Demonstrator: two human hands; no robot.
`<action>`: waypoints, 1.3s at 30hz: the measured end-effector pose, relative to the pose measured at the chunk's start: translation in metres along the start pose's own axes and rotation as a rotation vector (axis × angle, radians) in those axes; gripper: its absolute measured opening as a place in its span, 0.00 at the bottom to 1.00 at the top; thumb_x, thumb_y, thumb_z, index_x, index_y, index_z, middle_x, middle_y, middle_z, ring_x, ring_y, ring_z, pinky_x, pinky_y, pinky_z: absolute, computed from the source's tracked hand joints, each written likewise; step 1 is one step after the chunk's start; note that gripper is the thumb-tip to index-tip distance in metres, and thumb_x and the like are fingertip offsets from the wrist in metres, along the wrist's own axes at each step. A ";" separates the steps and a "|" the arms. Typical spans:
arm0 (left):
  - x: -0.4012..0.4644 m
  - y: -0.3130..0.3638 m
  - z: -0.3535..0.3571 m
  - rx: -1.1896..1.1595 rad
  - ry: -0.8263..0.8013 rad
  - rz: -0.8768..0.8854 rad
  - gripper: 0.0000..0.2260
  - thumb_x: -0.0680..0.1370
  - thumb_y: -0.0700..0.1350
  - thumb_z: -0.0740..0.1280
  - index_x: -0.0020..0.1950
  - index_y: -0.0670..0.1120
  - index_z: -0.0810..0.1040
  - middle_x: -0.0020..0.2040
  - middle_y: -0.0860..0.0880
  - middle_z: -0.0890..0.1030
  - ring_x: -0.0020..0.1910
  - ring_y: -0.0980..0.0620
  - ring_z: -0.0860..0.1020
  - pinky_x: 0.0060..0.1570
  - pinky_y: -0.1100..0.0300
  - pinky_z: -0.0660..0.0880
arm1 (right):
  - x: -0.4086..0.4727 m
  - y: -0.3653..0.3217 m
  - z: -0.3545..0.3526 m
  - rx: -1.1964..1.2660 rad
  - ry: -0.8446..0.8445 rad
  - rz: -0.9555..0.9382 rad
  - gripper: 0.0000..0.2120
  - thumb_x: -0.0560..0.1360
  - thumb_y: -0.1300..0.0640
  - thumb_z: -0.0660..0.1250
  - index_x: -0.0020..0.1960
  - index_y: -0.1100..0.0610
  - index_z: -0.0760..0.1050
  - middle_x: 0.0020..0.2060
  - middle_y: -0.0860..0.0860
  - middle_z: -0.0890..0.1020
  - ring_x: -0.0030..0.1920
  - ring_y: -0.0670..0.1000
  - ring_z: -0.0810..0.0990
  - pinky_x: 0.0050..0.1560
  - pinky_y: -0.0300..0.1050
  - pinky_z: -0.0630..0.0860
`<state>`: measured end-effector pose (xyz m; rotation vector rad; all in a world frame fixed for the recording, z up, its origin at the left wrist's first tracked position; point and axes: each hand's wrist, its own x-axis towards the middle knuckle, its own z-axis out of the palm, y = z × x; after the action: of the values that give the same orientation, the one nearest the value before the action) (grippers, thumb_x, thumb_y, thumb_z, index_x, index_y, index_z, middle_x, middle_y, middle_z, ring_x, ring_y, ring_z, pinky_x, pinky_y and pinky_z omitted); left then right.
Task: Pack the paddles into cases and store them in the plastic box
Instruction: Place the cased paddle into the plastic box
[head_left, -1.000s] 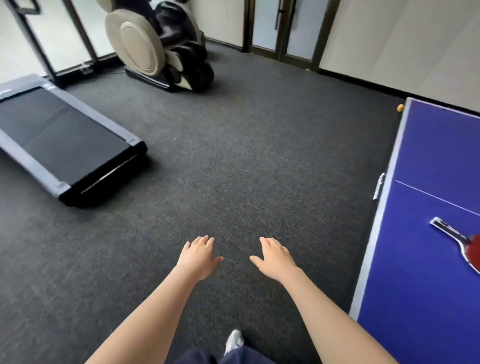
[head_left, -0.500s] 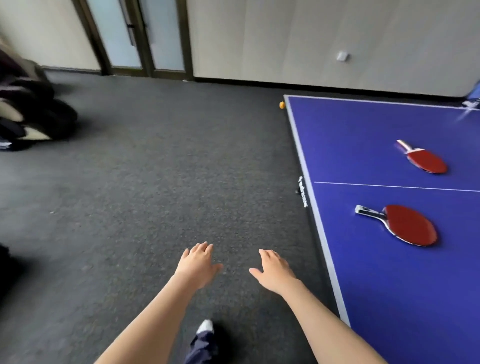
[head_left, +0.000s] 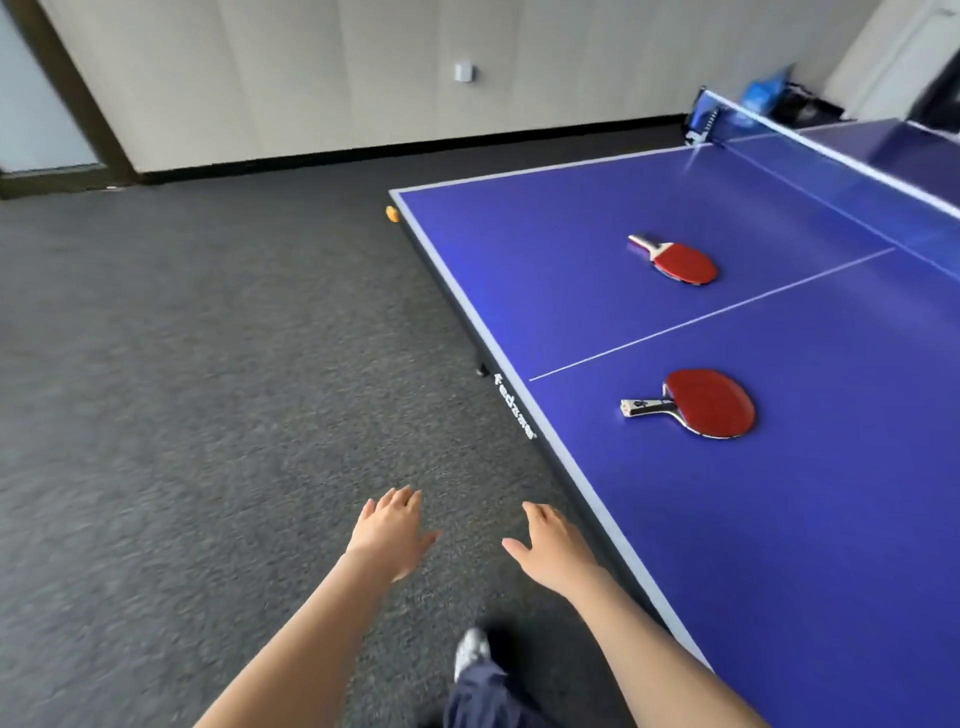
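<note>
Two red paddles lie flat on the blue table-tennis table (head_left: 675, 519). The near paddle (head_left: 706, 402) has its handle pointing left toward the table's edge. Beyond the white centre line lies the far paddle (head_left: 680, 260), handle pointing up-left. My left hand (head_left: 389, 532) and my right hand (head_left: 556, 545) hover over the grey carpet, left of the table, fingers straight and holding nothing. No case or plastic box is in view.
The net (head_left: 831, 156) crosses the table at the upper right, with blue and dark items on the floor behind it. An orange ball (head_left: 392, 213) lies on the carpet by the table's far corner. My shoe (head_left: 470, 649) is on the carpet below my hands.
The view has swung right, from the treadmill and massage chair to the table. Both paddles and the net are now in view. My hands have kept the same spread pose.
</note>
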<state>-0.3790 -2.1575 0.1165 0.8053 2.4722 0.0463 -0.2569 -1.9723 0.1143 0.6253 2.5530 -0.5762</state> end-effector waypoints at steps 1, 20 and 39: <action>0.012 0.004 -0.005 0.013 -0.003 0.021 0.32 0.81 0.59 0.56 0.79 0.45 0.52 0.79 0.48 0.54 0.78 0.48 0.51 0.76 0.50 0.49 | 0.007 0.003 -0.003 0.008 0.010 0.017 0.32 0.80 0.43 0.57 0.77 0.59 0.52 0.75 0.55 0.60 0.74 0.54 0.60 0.72 0.50 0.60; 0.232 0.110 -0.100 0.133 -0.093 0.320 0.30 0.81 0.58 0.58 0.78 0.47 0.55 0.78 0.48 0.59 0.75 0.47 0.60 0.73 0.53 0.58 | 0.150 0.098 -0.096 0.493 0.483 0.511 0.28 0.79 0.46 0.60 0.74 0.58 0.61 0.70 0.54 0.69 0.70 0.54 0.65 0.67 0.49 0.65; 0.449 0.181 -0.168 0.165 -0.218 0.639 0.26 0.81 0.55 0.58 0.77 0.49 0.58 0.75 0.50 0.63 0.72 0.49 0.65 0.68 0.53 0.66 | 0.254 0.134 -0.129 0.927 0.817 1.469 0.33 0.72 0.44 0.70 0.66 0.65 0.65 0.63 0.62 0.73 0.64 0.62 0.70 0.60 0.57 0.68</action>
<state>-0.6709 -1.7372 0.0799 1.5526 1.9470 -0.0162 -0.4321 -1.7180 0.0520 3.0392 1.3395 -0.9304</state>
